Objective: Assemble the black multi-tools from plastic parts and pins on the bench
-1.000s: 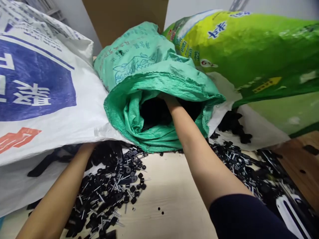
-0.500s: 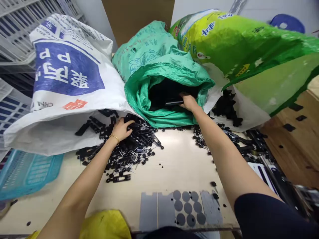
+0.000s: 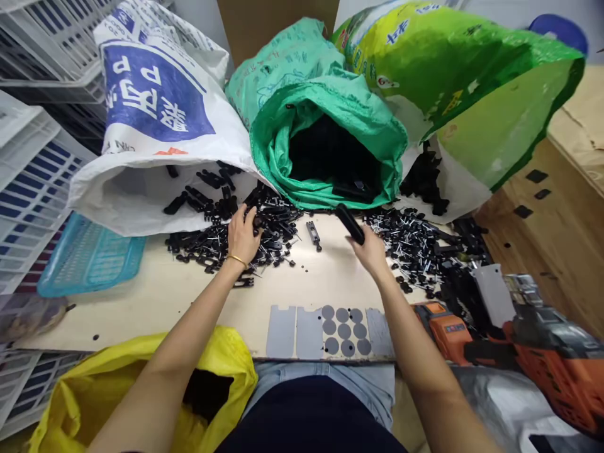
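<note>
My right hand (image 3: 370, 250) is closed around a long black plastic part (image 3: 350, 223), held just above the light wooden table (image 3: 302, 283) in front of the open green woven sack (image 3: 330, 135). My left hand (image 3: 243, 231) rests on a heap of small black parts with metal pins (image 3: 226, 233) spilling from the white and blue sack (image 3: 155, 119); its fingers curl into the heap, and what they grip is hidden. A gold bracelet circles that wrist. One black part (image 3: 314, 234) lies alone between my hands.
A green and yellow sack (image 3: 472, 82) lies at the right above another heap of black parts (image 3: 415, 239). An orange power tool (image 3: 519, 352) sits at the right edge. Grey stickers (image 3: 330, 330) mark the front edge. A yellow bag (image 3: 141, 390), blue basket (image 3: 89, 258) and white crates (image 3: 33, 157) stand left.
My right hand came out of the green sack with a black part and moved back over the table. My left hand shifted slightly right on the heap. The camera pulled back.
</note>
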The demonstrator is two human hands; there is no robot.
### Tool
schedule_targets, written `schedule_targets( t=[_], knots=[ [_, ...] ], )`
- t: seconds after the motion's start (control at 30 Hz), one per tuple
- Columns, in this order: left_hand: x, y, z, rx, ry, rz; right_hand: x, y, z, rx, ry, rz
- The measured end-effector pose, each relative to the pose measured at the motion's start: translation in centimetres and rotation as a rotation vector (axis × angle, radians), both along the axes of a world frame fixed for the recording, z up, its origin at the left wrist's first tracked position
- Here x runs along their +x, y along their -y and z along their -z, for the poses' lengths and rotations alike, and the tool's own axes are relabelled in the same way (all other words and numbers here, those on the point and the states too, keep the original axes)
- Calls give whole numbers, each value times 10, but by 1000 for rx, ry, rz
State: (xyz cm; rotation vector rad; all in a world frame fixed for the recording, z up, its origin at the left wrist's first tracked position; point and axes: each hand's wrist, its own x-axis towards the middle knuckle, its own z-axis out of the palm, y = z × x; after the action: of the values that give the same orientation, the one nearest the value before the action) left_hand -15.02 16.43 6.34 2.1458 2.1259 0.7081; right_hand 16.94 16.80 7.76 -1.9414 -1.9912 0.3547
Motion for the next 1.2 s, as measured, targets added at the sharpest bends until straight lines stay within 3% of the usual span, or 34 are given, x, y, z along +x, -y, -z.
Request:
schedule_targets(
  t=[0.13,0.27,0.37,0.53,0.77,0.83,0.93,1.07,1.13,1.2],
  knots=[
    [28,50,16,-101,-3,73,-20,92,26,-105,77,29],
    [41,58,42,-165,6,105,-29,137,48,-68,166,20],
    [37,50,50,-114,78,157,-28,140,53,-63,130,0],
    [22,51,48,-13,155,240,-20,138,44,-110,117,-31],
    [4,74,39,-39,88,159,-7,157,33,-319,110,-33],
    [12,69,36,-10,80,189,-7,164,33,-331,72,-19],
    [34,44,30,-42,-20,327,-10,169,34,-301,59,0],
    [61,12,10,-141,-225,474,-10,172,34,-296,38,43],
    [70,17,-1,-136,-263,484,-8,176,33,-288,1,52],
    [79,41,-6,-156,-243,462,-5,182,31,-280,-20,53]
  ],
)
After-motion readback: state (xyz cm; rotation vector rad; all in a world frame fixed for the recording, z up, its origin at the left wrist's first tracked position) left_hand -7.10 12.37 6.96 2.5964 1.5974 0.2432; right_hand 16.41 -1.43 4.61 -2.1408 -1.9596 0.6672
